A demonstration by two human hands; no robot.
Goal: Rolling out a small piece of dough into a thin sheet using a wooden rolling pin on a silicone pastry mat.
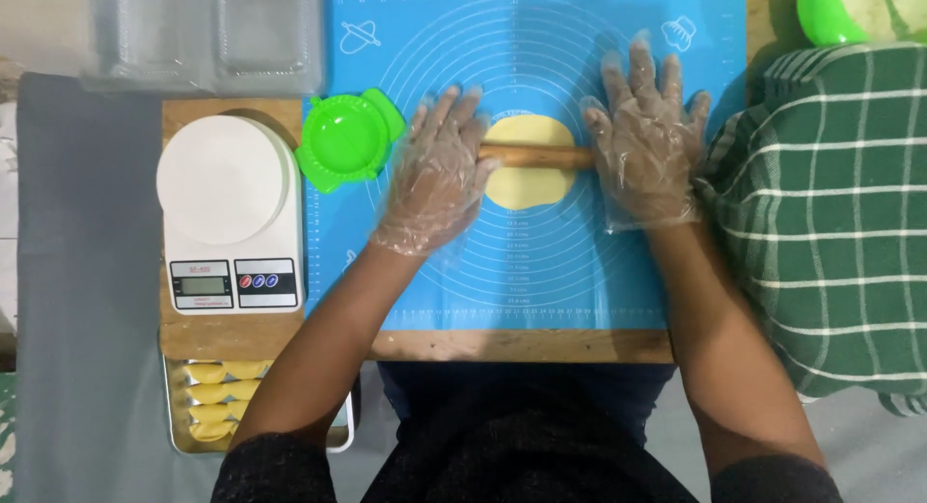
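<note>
Dough round lies near the blue mat's middle, looking soft and thin, easily torn. Left hand and right hand, gloved and flat-open, press the wooden rolling pin's ends across it.

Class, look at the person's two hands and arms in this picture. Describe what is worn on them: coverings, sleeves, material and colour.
Both the left hand and the right hand wear loose, clear, crinkled disposable plastic gloves that end at the wrists. The forearms are bare. Dark, speckled knit sleeves are pushed up near the elbows on both arms. No rings, watches or bracelets show.
</note>
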